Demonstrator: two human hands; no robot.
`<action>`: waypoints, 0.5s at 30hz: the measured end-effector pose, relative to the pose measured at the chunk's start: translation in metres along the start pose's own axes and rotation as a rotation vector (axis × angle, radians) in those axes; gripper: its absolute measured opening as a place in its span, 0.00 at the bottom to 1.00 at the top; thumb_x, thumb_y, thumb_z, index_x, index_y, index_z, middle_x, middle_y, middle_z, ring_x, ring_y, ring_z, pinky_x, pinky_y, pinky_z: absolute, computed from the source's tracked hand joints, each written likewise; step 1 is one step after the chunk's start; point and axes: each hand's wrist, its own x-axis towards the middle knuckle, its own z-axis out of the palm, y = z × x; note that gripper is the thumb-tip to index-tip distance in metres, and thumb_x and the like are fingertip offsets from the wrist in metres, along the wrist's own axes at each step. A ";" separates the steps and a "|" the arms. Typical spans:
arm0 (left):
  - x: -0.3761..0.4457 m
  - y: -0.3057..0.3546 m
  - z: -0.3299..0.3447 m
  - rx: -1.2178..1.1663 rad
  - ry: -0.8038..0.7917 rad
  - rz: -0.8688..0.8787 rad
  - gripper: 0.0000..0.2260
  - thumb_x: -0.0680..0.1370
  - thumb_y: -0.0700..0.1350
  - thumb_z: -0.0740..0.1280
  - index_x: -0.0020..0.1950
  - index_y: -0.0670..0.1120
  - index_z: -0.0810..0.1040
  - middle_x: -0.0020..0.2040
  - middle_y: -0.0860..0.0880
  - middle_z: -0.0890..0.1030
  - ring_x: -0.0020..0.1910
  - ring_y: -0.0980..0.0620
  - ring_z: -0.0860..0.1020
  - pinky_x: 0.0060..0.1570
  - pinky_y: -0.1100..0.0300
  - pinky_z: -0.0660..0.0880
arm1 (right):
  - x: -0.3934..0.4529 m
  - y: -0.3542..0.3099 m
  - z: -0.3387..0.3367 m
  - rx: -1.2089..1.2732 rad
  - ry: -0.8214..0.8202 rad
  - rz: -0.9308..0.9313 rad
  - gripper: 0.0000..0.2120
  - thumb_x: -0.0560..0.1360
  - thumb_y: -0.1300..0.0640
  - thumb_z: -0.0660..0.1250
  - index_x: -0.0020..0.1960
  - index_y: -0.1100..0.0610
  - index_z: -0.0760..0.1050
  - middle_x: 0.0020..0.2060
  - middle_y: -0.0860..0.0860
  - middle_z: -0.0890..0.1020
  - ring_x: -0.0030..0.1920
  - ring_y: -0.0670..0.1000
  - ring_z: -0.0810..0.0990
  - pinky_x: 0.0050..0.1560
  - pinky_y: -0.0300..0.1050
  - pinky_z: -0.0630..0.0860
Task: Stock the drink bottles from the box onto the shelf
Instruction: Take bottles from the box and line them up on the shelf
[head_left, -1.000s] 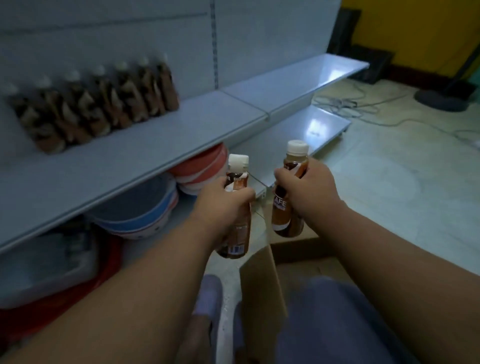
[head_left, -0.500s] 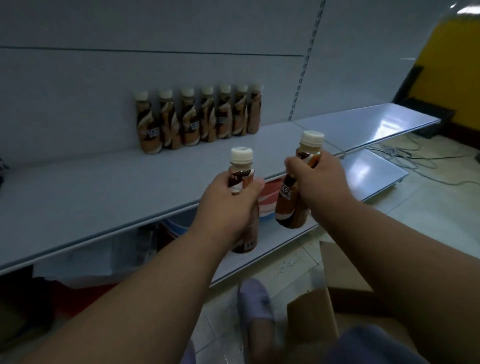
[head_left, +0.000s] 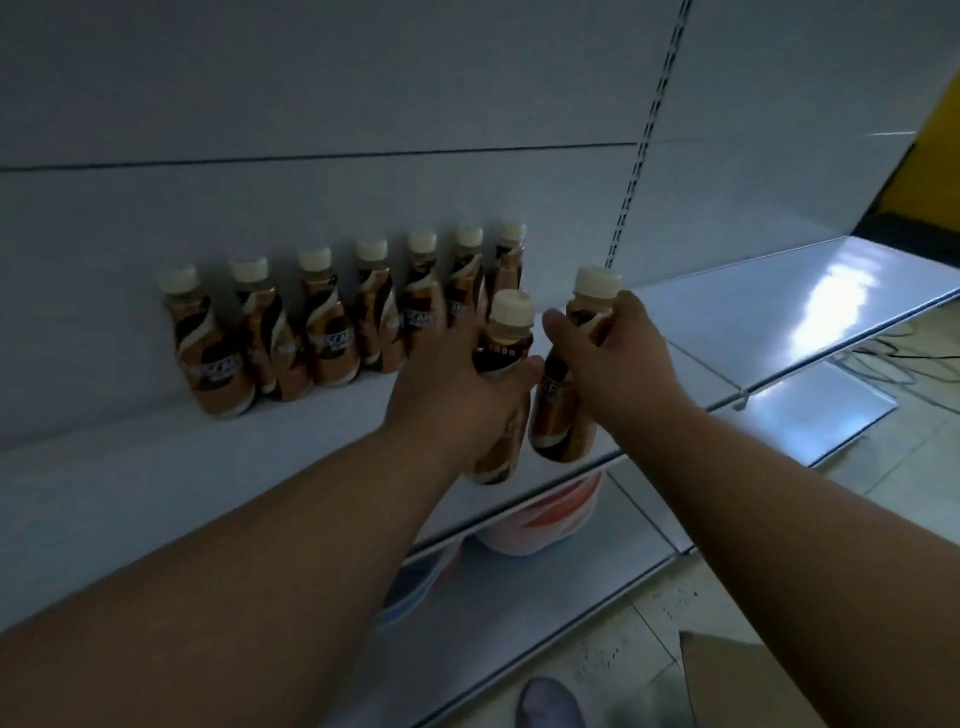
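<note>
My left hand grips a brown coffee bottle with a cream cap, held upright over the grey shelf. My right hand grips a second brown bottle just to its right, tilted slightly; the two bottles almost touch. Both hang over the shelf's front half, in front of the right end of a row of several matching bottles standing against the back panel. A corner of the cardboard box shows at the bottom right.
Stacked red, white and blue basins sit on the lower shelf beneath the bottles. The shelf continues to the right. My shoe is on the tiled floor, with cables lying at the far right.
Both hands have carried their bottles up and forward, from above the box to over the shelf near the row's right end. My view has risen toward the shelf.
</note>
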 end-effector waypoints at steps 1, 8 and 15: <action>0.015 0.000 0.009 0.031 0.009 0.021 0.16 0.71 0.63 0.67 0.56 0.59 0.77 0.49 0.60 0.81 0.47 0.59 0.78 0.41 0.63 0.72 | 0.015 0.006 -0.003 -0.013 -0.016 -0.007 0.12 0.71 0.42 0.68 0.47 0.47 0.71 0.41 0.47 0.79 0.40 0.44 0.79 0.38 0.43 0.74; 0.099 -0.015 0.063 0.085 0.014 0.026 0.19 0.74 0.58 0.68 0.62 0.52 0.75 0.56 0.54 0.81 0.56 0.52 0.77 0.55 0.55 0.73 | 0.091 0.059 -0.018 -0.052 -0.200 0.007 0.12 0.69 0.51 0.75 0.50 0.52 0.77 0.42 0.47 0.82 0.44 0.46 0.81 0.45 0.45 0.77; 0.116 -0.010 0.061 0.120 -0.101 0.071 0.15 0.74 0.53 0.71 0.58 0.51 0.75 0.51 0.54 0.81 0.52 0.51 0.78 0.53 0.54 0.74 | 0.106 0.076 -0.024 -0.130 -0.286 -0.116 0.12 0.71 0.50 0.72 0.52 0.49 0.75 0.43 0.42 0.80 0.46 0.42 0.78 0.42 0.38 0.72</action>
